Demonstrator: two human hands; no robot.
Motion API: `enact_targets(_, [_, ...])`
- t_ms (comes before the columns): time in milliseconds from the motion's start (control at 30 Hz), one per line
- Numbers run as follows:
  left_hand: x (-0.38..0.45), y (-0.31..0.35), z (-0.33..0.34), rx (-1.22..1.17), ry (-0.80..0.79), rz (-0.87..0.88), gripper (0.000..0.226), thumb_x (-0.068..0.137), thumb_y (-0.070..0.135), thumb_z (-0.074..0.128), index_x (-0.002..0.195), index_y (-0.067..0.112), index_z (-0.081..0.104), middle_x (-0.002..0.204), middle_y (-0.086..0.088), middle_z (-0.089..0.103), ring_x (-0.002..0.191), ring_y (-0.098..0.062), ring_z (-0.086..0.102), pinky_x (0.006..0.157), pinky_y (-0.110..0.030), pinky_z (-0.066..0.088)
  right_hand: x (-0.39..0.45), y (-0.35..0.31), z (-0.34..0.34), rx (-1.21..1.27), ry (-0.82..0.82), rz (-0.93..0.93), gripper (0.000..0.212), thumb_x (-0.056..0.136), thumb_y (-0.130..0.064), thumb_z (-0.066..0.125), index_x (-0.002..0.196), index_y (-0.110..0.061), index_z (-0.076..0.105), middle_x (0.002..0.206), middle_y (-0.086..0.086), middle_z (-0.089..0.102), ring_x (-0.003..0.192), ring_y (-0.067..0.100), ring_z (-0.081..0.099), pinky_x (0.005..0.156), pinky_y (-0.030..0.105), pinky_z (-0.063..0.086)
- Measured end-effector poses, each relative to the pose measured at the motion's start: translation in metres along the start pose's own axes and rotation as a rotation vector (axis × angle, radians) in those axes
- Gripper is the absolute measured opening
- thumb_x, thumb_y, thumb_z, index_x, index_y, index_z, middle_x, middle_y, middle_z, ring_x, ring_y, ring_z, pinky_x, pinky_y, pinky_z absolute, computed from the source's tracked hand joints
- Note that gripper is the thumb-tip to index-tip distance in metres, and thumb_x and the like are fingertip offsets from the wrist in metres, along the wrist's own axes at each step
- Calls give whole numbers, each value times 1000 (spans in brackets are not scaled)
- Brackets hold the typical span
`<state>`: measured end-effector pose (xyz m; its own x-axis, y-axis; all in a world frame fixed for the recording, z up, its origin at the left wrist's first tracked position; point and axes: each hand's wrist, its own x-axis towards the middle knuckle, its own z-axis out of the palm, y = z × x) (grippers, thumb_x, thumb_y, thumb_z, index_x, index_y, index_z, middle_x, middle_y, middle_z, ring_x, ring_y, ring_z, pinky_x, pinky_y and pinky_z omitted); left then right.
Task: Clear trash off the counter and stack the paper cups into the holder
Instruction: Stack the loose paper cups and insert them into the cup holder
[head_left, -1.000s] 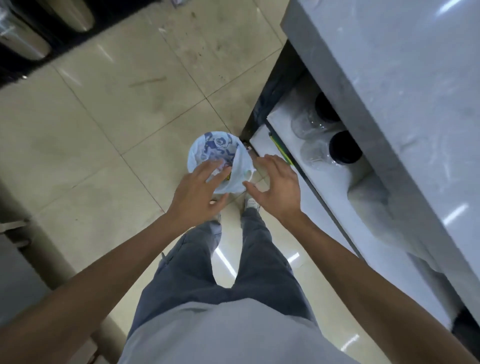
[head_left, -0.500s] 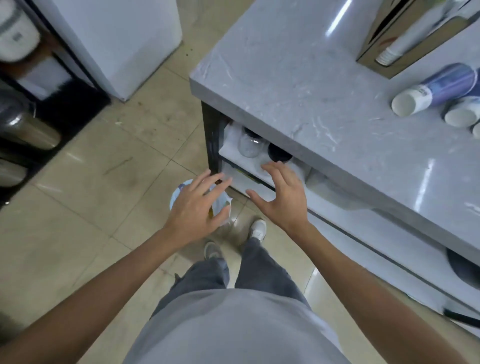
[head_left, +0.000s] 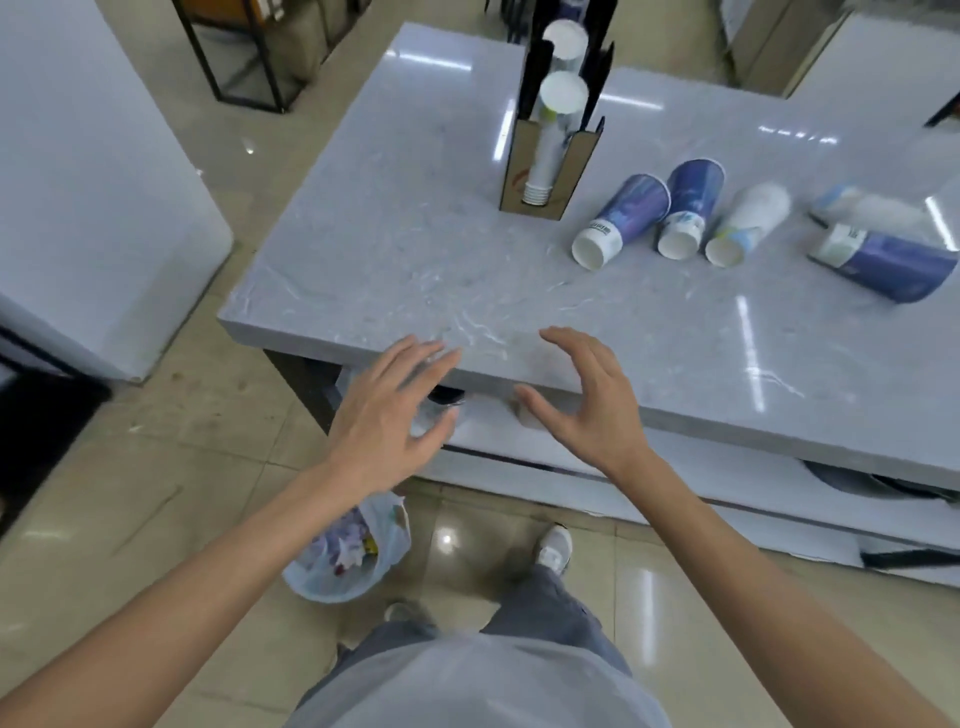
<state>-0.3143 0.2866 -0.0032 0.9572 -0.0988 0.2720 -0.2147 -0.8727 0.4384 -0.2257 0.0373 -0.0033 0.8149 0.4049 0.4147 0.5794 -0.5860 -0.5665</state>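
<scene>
1. Both hands have come up from the trash bag on the floor to the near edge of the desk (head_left: 395, 249); a second ago they were at the bag's mouth, half a second ago just above it.
2. Left hand (head_left: 387, 415) is empty, fingers spread wide, hovering over the desk's front edge.
3. Right hand (head_left: 587, 400) is empty too, fingers loosely curled and apart, thumb out toward the left, over the same edge.
4. View has lifted: the desk top, earlier only a corner, now fills the upper part of the picture.
5. White trash bag (head_left: 345, 553) sits on the floor tiles below the left forearm, mouth open with crumpled coloured scraps inside; the arm covers part of it.
6. Cup holder (head_left: 550, 156) stands upright toward the back of the desk with stacks of white cups in it; its top is cut off by the frame.
7. Five paper cups (head_left: 621, 221) lie on their sides to the right of the holder, three close together, two further right.
8. Rightmost cups are smeared by blur and reach the frame edge.
9. Shelf (head_left: 675, 467) under the desk is mostly hidden by the hands; what lies on it cannot be made out.
</scene>
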Motion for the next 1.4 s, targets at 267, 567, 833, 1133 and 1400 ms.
enact_targets(267, [92,58,24,32,-38,82,59,96,48,41,151,25,43,156,2,45,148,-22,34,111,-45,40,25,64,-72,-78,100,37,59,88,-48,76,135,-19,58,137,-5,62,130,15,56,109,35,47])
enact_targets(567, [214,128,62,67,-9,209,54,90,31,61,141,14,58,143,-10,58,133,-32,52,102,-46,50,55,160,-167,-167,184,98,59,86,-47,76,135,-19,58,136,-4,63,127,17,57,105,36,48])
enact_targets(833, [332,190,110,87,-24,311,49,87,24,65,134,11,64,135,-5,65,131,-34,56,106,-48,47,91,253,-242,-283,185,178,55,90,-46,73,137,-23,56,139,-5,61,128,17,57,104,34,48])
enact_targets(1133, [434,232,156,137,-162,263,58,90,44,47,142,20,55,146,1,54,137,-23,48,99,-45,50,144,355,-313,-389,122,257,47,90,-33,75,132,-16,62,137,3,61,122,30,59,94,44,52])
enact_targets(1400, [481,243,200,235,-307,92,64,97,52,47,153,26,32,151,5,42,131,-22,52,84,-36,49,201,439,-354,-519,-160,462,56,92,-43,68,142,-27,52,142,4,57,131,28,54,101,41,47])
